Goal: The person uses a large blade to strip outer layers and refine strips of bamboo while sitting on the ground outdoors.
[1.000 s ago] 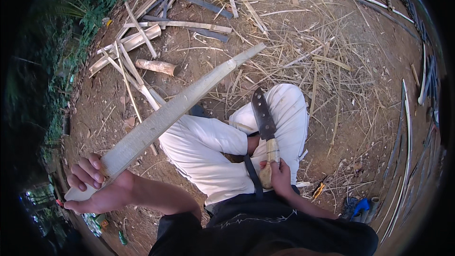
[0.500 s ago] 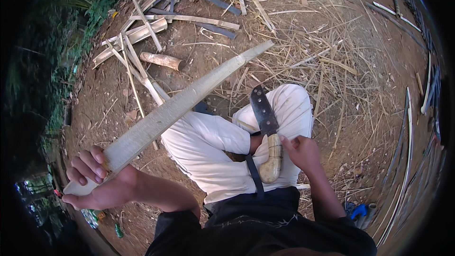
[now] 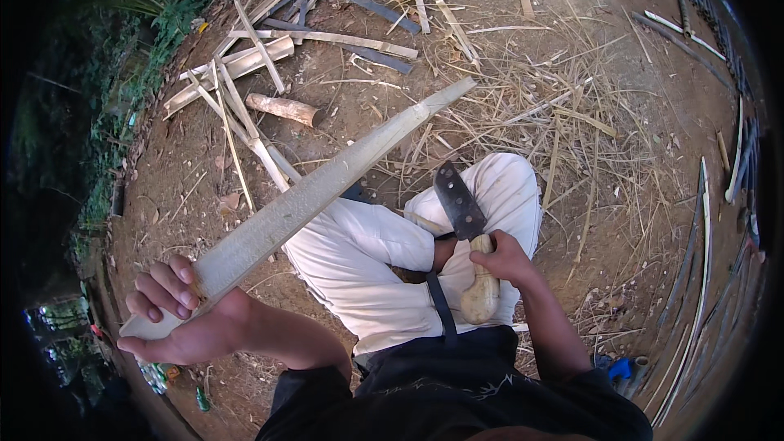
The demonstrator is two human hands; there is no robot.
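- Plainly, the left hand (image 3: 200,320) is clasped on the broad end of a pale strip (image 3: 302,206), fingers curled over its face, thumb running along underneath.
- The right hand (image 3: 506,260) grips the knife (image 3: 461,204) by its handle (image 3: 480,294), thumb laid across near the blade; the far-side fingers are hidden.
- The strip slants up and away from the left hand, over the left leg of the trousers (image 3: 359,237), to a narrow tip above the ground (image 3: 351,102). Whether it touches the cloth cannot be told.
- As for progress, the strip already looks flattened and tapered; a small step or node shows short of the tip. The blade stands apart from it, so no cut is being made. Whether more trimming is left cannot be judged.
- The strip's face is matt and finely fibrous, with fairly straight edges. The knife has a wide, dark, holed blade with a slanted end; its handle is pale and smooth, swelling to a bulb.
- Beyond the knees, thin, curly shavings (image 3: 543,106) litter the ground, suggesting much has been pared off.
- Rough split slats (image 3: 351,40) lie crisscrossed toward the ground's far edge, a round, tan log (image 3: 282,109) nearer.
- Leafy greenery (image 3: 163,16) borders the ground's left edge.
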